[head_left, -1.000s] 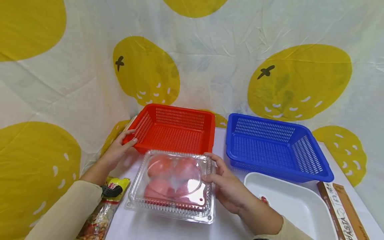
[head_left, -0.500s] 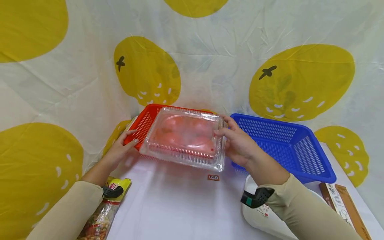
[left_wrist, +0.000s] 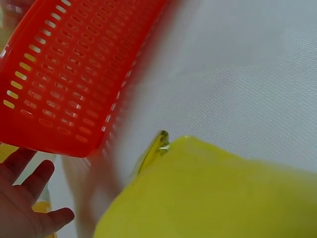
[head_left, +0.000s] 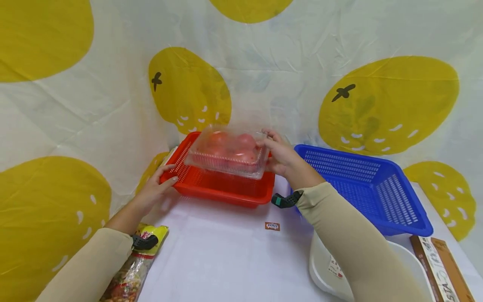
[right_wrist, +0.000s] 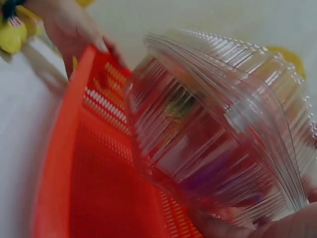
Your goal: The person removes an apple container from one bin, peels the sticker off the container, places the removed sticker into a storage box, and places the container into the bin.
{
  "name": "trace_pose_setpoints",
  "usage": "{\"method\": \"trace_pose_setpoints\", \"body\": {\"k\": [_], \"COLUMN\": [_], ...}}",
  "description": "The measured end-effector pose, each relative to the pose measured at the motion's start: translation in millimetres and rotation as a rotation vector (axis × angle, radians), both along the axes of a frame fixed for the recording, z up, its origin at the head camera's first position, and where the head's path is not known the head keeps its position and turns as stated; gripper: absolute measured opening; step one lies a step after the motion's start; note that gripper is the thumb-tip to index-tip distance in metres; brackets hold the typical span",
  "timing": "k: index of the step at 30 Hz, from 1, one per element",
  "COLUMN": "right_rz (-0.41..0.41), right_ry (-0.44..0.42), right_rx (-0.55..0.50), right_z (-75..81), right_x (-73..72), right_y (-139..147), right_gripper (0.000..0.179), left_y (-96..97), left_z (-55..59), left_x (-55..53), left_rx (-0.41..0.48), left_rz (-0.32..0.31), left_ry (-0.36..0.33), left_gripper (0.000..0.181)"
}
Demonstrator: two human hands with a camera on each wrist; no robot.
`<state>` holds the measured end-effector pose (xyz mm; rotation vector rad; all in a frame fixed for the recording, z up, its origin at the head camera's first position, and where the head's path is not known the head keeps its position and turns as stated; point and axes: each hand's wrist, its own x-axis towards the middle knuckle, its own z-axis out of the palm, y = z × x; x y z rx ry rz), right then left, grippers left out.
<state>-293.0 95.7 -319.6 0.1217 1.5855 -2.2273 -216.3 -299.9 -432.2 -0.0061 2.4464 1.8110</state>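
Note:
My right hand grips the right edge of a clear plastic clamshell box, which holds several red round fruits. The box is tilted and slightly blurred, above the red basket. In the right wrist view the clamshell box shows its ribbed underside, with a green patch inside. My left hand touches the left side of the red basket. In the left wrist view the fingers of the left hand lie fairly straight at the rim of the red basket.
A blue basket stands to the right. In front of it is a white tub, partly behind my right sleeve, and a pasta box. A yellow-topped bag lies at left. A small brown packet lies on the white table.
My right hand has lifted the clamshell box from the front of the table and carried it away from me, over the red basket. The left hand has stayed at the basket's side.

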Motion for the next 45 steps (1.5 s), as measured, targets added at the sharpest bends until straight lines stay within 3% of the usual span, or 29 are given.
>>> {"method": "trace_pose_setpoints", "body": {"k": [6, 10, 14, 18, 25, 30, 40, 45], "right_rz": [-0.015, -0.013, 0.010, 0.029, 0.031, 0.024, 0.029, 0.061], "right_ry": [-0.034, -0.046, -0.049, -0.051, -0.054, -0.052, -0.062, -0.018], "right_rx": [0.037, 0.057, 0.094, 0.126, 0.154, 0.139, 0.122, 0.179], "right_z": [-27.5, -42.7, -52.7, -55.4, -57.8, -63.0, -69.9, -73.3], "right_x": [-23.2, -32.3, -39.5, -44.4, -49.4, -51.6, -58.9, -60.2], "right_y": [-14.0, -23.3, -31.2, -39.5, -54.5, -62.1, -58.7, -56.0], "right_gripper": [0.061, 0.055, 0.059, 0.066, 0.057, 0.065, 0.072, 0.074], "left_y": [1.3, 1.7, 0.3, -1.3, -2.0, 0.0, 2.2, 1.5], "left_z": [-1.9, -1.9, -3.8, -6.1, -7.0, -4.1, 0.6, -1.5], "left_x": [-0.4, 1.3, 2.2, 2.9, 2.6, 3.4, 1.4, 0.2], "left_rx": [-0.029, -0.038, -0.032, -0.028, -0.033, -0.033, -0.019, -0.009], "left_rz": [0.010, 0.016, 0.022, 0.022, 0.021, 0.015, 0.011, 0.012], "left_ry": [-0.012, -0.010, -0.011, -0.008, -0.013, -0.009, -0.027, -0.026], "left_gripper": [0.067, 0.067, 0.067, 0.067, 0.066, 0.066, 0.066, 0.067]}}
